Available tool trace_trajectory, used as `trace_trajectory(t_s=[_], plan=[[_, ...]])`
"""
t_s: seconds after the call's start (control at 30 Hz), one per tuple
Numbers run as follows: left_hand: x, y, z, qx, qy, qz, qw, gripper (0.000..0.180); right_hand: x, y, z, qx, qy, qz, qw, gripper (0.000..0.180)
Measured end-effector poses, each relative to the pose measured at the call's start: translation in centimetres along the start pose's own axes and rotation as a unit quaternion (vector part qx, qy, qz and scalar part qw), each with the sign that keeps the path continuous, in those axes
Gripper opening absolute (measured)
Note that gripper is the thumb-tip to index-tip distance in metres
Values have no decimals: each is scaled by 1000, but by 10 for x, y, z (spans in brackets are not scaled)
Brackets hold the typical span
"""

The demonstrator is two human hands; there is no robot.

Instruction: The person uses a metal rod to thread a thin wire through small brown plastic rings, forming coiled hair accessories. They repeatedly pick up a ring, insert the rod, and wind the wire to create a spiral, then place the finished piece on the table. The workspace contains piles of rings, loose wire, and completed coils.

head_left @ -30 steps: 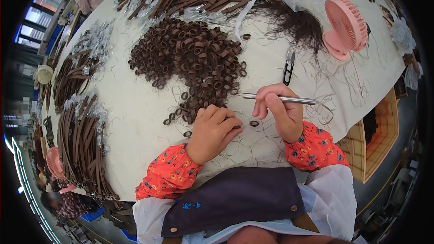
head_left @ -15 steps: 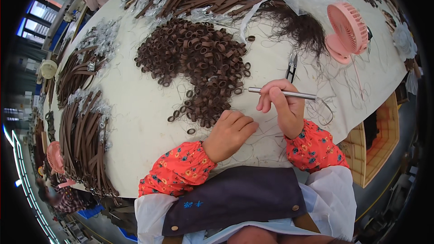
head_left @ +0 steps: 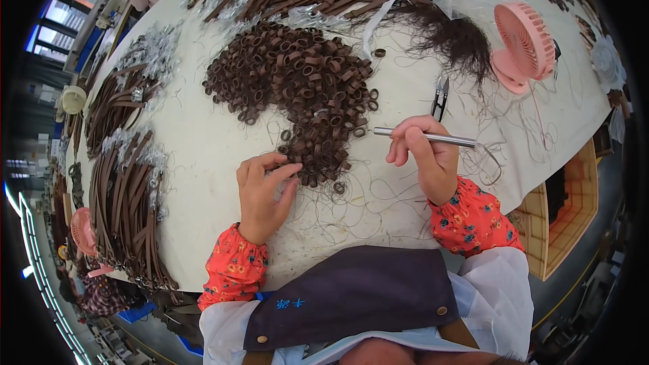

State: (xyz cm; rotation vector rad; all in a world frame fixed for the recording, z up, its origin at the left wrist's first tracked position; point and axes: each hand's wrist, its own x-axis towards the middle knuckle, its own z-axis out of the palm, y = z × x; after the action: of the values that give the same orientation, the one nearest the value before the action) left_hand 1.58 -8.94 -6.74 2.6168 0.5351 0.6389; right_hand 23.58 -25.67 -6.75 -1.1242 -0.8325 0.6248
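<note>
A large heap of small brown strap loops [head_left: 297, 67] lies in the middle of the table, narrowing toward me. At its near left edge is my left hand [head_left: 262, 192], its fingers spread and their tips among the loops. I see no loop clearly gripped in it. My right hand [head_left: 433, 155] holds a slim silver pen-shaped tool [head_left: 463, 140] between thumb and fingers. The tool's thin tip points left toward the heap, and a thin cord trails from its back end. One single loop [head_left: 339, 188] sits just off the heap's near end.
Thread snips [head_left: 440, 98] lie beyond my right hand, near a pink fan [head_left: 524, 47] and a tangle of dark threads [head_left: 453, 37]. Bundled brown straps [head_left: 125, 209] cover the left side and the far edge. A wooden bin [head_left: 571, 196] stands beyond the table's right edge.
My left hand has moved left from in front of the heap's near end to its left edge, and its fingers have spread. The right hand keeps the pen-shaped tool nearly in place.
</note>
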Motion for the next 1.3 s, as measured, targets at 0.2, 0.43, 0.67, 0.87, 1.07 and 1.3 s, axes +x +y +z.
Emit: trace_trajectory(t_s=[0.2,0.43,0.67,0.87,1.07,1.3], plan=[[7,19,22,-46,-130,131,982,30,2,1,0,-1,-1,-4,1000,21],[19,25,28,-168,-101,46,980,22,0,-1,1,-6,-6,-1,1000,22],[22,24,30,-603,-166,-204,753,22,1,1,3,-159,-100,-46,981,17],[27,28,40,-652,-183,-202,708,21,1,9,12,-195,-131,-122,964,30],[28,28,34,-604,-195,-227,739,15,0,7,12,-199,-119,-95,968,30],[42,34,21,-95,28,19,995,23,4,5,10,-265,-47,-159,950,32]])
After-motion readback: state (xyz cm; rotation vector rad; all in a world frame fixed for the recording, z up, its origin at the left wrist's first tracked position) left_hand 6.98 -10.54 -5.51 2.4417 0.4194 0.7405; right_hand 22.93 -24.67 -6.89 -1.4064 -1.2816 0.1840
